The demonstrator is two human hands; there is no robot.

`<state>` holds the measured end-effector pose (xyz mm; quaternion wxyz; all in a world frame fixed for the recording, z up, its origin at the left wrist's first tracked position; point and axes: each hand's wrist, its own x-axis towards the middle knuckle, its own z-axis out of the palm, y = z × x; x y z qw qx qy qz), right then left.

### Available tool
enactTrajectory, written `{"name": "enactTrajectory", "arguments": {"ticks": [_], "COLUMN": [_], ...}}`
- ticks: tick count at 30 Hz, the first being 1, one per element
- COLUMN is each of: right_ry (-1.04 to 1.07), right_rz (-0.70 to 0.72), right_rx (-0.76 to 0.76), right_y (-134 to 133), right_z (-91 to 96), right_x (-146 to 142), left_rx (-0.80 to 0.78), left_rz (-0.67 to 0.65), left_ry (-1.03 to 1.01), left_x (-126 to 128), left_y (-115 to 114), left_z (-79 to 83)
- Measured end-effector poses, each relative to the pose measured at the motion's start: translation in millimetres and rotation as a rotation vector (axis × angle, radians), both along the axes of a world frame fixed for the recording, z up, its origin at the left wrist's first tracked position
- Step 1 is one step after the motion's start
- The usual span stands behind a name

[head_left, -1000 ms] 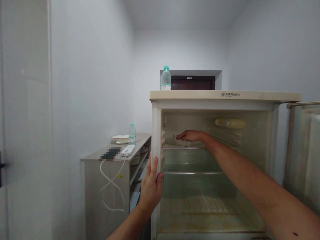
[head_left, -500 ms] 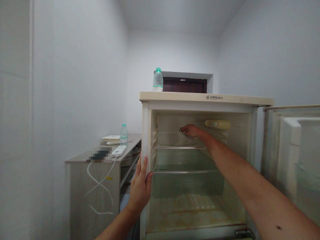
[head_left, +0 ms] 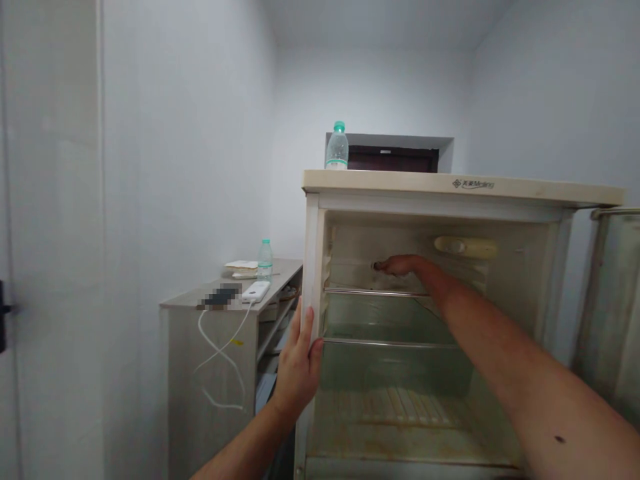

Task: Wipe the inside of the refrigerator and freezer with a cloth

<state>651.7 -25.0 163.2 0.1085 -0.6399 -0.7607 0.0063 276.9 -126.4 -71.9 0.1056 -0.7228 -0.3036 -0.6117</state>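
Nearest, the right forearm (head_left: 505, 353) slanted in from the lower right corner of the frame and entered the refrigerator (head_left: 400, 181), which stood open across the centre and right. At centre-left, the left hand (head_left: 299, 365) held its left front edge, fingers straight up along the outer side and thumb on the rim. Level with that hand, the lower shelf's front strip (head_left: 390, 343) ran crosswise, the upper shelf's strip (head_left: 373, 292) parallel above it. Deeper in, over the upper shelf, the right hand (head_left: 397, 265) pointed left, its fingers drawn together; a small dark thing (head_left: 377, 266) showed just at their tips, too blurred to name, and I could not tell whether it was gripped. It lay left of the right hand, much nearer to it than to the left hand, near the back wall (head_left: 355, 247); its long axis was unclear.
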Motion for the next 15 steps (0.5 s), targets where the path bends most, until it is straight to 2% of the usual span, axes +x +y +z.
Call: {"name": "enactTrajectory", "arguments": {"ticks": [3,7,9,12,15], "right_ry": [-0.026,-0.116,-0.138,-0.142,-0.137], "right_rz": [0.019,0.027,0.057,0.039,-0.098], "right_rx": [-0.098,-0.004,0.021,0.006,0.107], "right_y": [-38,-109,-133,-139,-110], "right_z": [3.9,3.6,6.0,16.3,27.3], "right_x": [-4,-11,-11,-2,14], "left_rx": [-0.015,-0.028,-0.032,-0.033,-0.015], "left_rz": [-0.015,-0.006,0.004,0.023,0.026], "left_ry": [0.002,0.000,0.002,0.000,-0.009], "left_x": [0,1,1,1,1], "left_y": [0,0,-1,-1,0], "left_z": [0.6,1.9,2.6,2.9,2.0]}}
